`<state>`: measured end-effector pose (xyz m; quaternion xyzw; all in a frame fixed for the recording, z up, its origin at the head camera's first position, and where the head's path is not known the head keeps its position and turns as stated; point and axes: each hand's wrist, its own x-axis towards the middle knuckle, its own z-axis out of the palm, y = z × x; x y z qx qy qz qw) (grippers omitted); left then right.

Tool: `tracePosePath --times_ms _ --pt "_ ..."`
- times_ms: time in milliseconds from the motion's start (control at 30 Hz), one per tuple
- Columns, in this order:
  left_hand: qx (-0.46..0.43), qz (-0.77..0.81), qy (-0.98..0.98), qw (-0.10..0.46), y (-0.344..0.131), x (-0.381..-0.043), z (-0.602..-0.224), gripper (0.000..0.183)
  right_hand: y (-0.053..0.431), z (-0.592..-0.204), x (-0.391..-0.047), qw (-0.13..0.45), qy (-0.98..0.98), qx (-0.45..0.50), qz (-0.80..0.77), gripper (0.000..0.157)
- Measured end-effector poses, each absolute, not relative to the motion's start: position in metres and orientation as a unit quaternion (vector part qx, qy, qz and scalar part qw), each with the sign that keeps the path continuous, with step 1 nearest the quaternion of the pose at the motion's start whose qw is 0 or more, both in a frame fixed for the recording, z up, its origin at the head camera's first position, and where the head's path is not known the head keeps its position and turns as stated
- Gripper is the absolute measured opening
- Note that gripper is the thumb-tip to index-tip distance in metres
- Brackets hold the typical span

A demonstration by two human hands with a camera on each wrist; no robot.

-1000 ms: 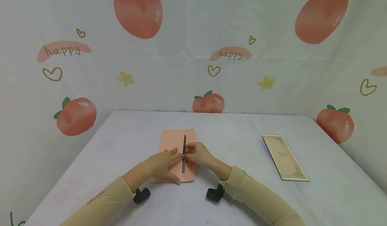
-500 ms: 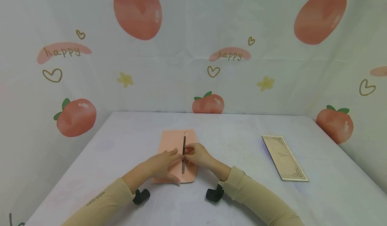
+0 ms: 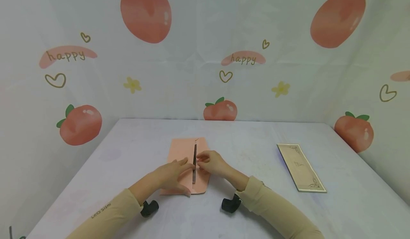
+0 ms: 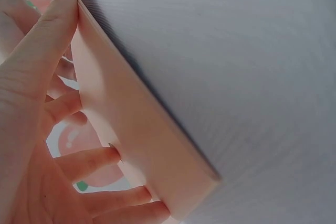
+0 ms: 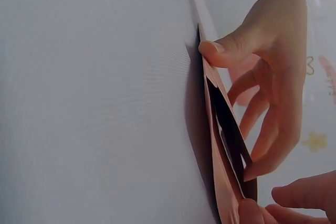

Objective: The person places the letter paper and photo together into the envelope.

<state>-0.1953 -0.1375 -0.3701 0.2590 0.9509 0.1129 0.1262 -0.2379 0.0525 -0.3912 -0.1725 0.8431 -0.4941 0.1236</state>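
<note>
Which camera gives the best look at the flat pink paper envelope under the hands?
The head view: it shows the flat pink paper envelope nearly whole on the table, with a dark strip along its flap. The left wrist view shows only one plain pink face edge-on; the right wrist view shows its thin edge and the dark gap.

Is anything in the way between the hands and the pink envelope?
Nothing visible is. Both hands already touch the pink envelope on the table: the left hand rests on its left part, the right hand on its flap. The beige card lies apart, to the right.
</note>
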Motion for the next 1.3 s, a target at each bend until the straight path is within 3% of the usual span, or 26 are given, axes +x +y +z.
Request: tracePosePath --times_ms 633,1300 --pt "0.252 0.117 0.952 0.131 -0.137 -0.195 -0.37 0.077 0.1 -0.383 -0.24 0.105 0.848 -0.155 -0.496 0.027" --pt "0.262 0.124 0.949 0.126 -0.14 -0.195 -0.371 0.078 0.196 -0.371 -0.248 0.045 0.892 -0.085 -0.441 0.032"
